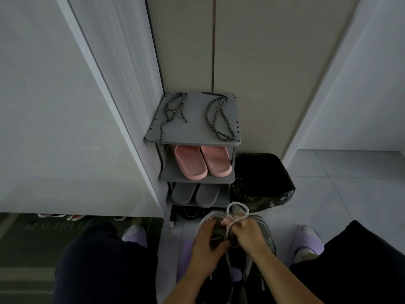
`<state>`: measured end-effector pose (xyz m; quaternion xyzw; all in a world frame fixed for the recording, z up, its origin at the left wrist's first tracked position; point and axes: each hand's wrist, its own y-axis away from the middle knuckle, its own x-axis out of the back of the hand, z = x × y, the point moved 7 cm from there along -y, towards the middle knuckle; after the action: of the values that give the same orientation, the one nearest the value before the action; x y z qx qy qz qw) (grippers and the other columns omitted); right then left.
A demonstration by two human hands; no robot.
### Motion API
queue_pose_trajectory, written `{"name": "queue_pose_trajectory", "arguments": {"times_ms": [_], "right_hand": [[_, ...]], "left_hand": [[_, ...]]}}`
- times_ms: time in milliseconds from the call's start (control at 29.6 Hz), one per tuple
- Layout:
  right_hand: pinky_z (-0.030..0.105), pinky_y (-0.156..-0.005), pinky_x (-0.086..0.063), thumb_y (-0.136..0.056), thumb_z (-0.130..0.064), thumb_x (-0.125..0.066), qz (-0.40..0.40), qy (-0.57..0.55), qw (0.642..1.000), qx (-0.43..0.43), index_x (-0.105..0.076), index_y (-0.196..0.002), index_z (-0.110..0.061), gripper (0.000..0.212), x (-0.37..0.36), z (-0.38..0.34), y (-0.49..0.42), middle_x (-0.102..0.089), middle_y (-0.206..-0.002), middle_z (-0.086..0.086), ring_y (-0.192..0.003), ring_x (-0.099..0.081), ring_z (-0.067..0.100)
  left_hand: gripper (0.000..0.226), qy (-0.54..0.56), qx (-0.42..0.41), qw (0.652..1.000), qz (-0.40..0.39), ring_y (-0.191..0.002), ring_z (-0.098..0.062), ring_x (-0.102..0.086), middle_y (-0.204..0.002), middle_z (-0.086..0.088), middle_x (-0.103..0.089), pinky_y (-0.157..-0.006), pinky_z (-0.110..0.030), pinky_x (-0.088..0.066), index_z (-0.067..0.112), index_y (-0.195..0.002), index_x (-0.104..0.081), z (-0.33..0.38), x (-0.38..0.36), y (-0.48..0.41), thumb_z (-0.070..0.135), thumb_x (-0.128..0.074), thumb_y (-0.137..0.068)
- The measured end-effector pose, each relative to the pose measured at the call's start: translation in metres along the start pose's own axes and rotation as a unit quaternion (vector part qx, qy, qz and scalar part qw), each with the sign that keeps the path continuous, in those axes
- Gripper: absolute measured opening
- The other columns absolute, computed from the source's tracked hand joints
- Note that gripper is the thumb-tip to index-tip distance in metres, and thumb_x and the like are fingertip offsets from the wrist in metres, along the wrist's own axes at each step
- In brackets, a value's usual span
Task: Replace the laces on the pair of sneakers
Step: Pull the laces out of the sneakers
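Your right hand, low in the centre of the frame, was clenched around a white lace, whose loop stood up just above your knuckles. Your left hand, touching it on the left, gripped the throat of one of the sneakers, fingers curled over the top and thumb below. The pair sat on the floor between your knees.

A hard pull could have snagged the old lace at an eyelet or dragged the shoe out of your left hand's grip. The loop might also have tightened into a knot.

Both hands covered the eyelets, so I could not tell how much lace was threaded. The dim light blurred the two shoes together, and the lower edge cut off their heels.

Further up, two dark speckled replacement laces lay apart on the top of the grey shoe rack. Pink slippers sat on the shelf below them and grey slippers lower again. A black plastic bag stood just right of the rack.
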<state>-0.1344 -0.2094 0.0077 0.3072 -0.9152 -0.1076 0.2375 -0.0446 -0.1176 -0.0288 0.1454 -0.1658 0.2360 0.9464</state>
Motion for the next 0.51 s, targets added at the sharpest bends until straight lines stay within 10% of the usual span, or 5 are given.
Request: {"name": "queue_pose_trajectory", "arguments": {"times_ms": [135, 270, 507], "right_hand": [[0.027, -0.071, -0.053, -0.096, -0.017, -0.047, 0.079, -0.183, 0.980, 0.017, -0.065, -0.072, -0.008, 0.031, 0.021, -0.018, 0.001, -0.067, -0.064, -0.002, -0.068, -0.064, 0.018], [0.016, -0.034, -0.031, -0.100, -0.018, -0.036, 0.114, -0.367, 0.922, 0.049, -0.045, -0.068, -0.015, 0.033, 0.077, -0.053, -0.002, -0.039, -0.042, -0.008, -0.038, -0.031, 0.005], [0.008, -0.052, -0.037, -0.095, -0.023, -0.048, -0.105, 0.055, 0.990, 0.082, -0.050, -0.069, -0.022, 0.027, 0.056, -0.071, 0.022, -0.052, -0.046, -0.017, -0.046, -0.050, -0.010]], "left_hand": [[0.069, -0.031, 0.014, 0.999, -0.005, -0.137, -0.012, -0.031, -0.145, 0.002, -0.039, -0.116, -0.031, -0.025, 0.020, -0.136, -0.040, 0.001, -0.002, 0.001, 0.044, -0.057, -0.073], [0.074, -0.057, 0.037, 0.998, 0.004, -0.140, -0.009, -0.022, -0.149, 0.004, -0.031, -0.117, -0.025, -0.018, 0.017, -0.139, -0.037, -0.001, -0.001, 0.002, 0.044, -0.048, -0.071], [0.082, 0.054, 0.006, 0.998, 0.014, -0.132, -0.012, -0.037, -0.144, 0.008, -0.035, -0.109, -0.033, -0.037, 0.031, -0.140, -0.023, 0.032, 0.016, -0.002, 0.017, -0.072, -0.076]]}}
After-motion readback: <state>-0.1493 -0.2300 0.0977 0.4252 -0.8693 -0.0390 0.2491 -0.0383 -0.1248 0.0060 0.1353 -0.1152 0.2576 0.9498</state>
